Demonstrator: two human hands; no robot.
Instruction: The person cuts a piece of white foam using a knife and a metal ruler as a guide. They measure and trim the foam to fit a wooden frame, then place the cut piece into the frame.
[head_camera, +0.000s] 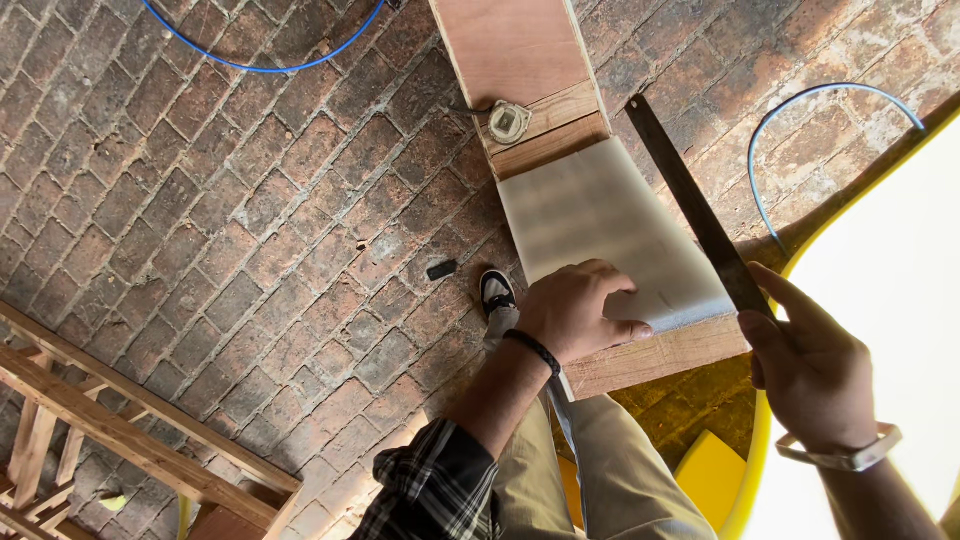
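A frosted white plastic sheet (600, 220) lies on a long wooden board (515, 50) that runs from the top of the view toward me. My left hand (575, 310) presses flat on the sheet's near corner. My right hand (810, 365) holds the near end of a long dark metal ruler (690, 205), which lies along the sheet's right edge. A round tape measure (509, 121) rests on the board just beyond the sheet. My shoe (497, 292) stands on the bricks left of the board.
The ground is a brick floor (250, 200). A blue hose (260, 66) curves at top left, another blue hose (800, 100) at right. A wooden frame (120, 430) lies at lower left. A yellow-rimmed white surface (890, 280) fills the right side. A small dark object (441, 269) lies near my shoe.
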